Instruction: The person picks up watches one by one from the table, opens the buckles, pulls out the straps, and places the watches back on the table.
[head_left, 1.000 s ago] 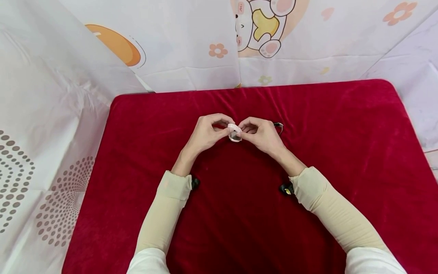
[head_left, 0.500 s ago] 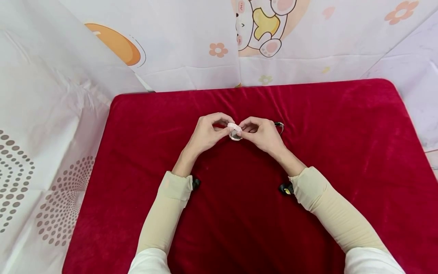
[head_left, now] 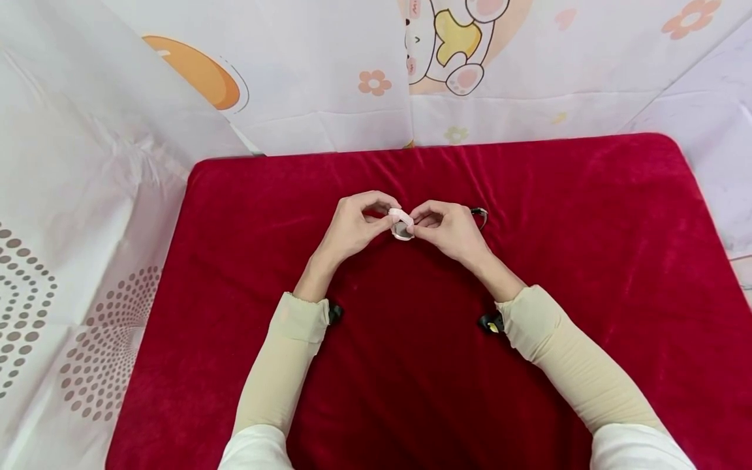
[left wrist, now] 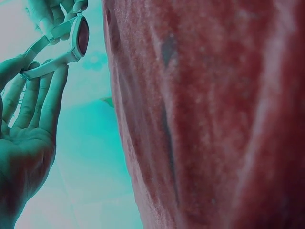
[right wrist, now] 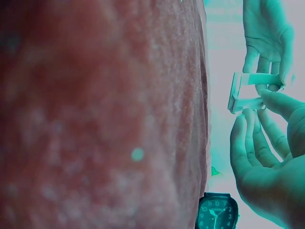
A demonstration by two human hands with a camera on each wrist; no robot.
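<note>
Both sets of fingers are pinched on the same small thing: a pale pink wristwatch point(head_left: 402, 226) with a round dark face, held just above the middle of the red bench point(head_left: 587, 294), a little above the frame's centre in the head view. The left hand point(head_left: 352, 228) curls its fingers point(left wrist: 45, 98) round one strap end; the right hand point(head_left: 449, 230) pinches the other strap end between thumb and fingertips point(right wrist: 274, 102). In the left wrist view the watch face sits at the upper left, turned edge-on to the cloth, with both straps bent back toward the hands so that they run almost parallel.

Just right of the right hand, lying on the cloth, is a second watch point(right wrist: 215, 212) with a dark dial and band; in the head view only part of it shows past the knuckles.

The likely risk is in the grip itself: each hold is a light pinch on a thin, springy strap, so a strap could flick free and the watch drop face-down onto the cloth. The right hand's nearness to the dark watch could also nudge it.

Around the bench hang white sheets printed with a cartoon rabbit point(head_left: 449, 42) and dots.
</note>
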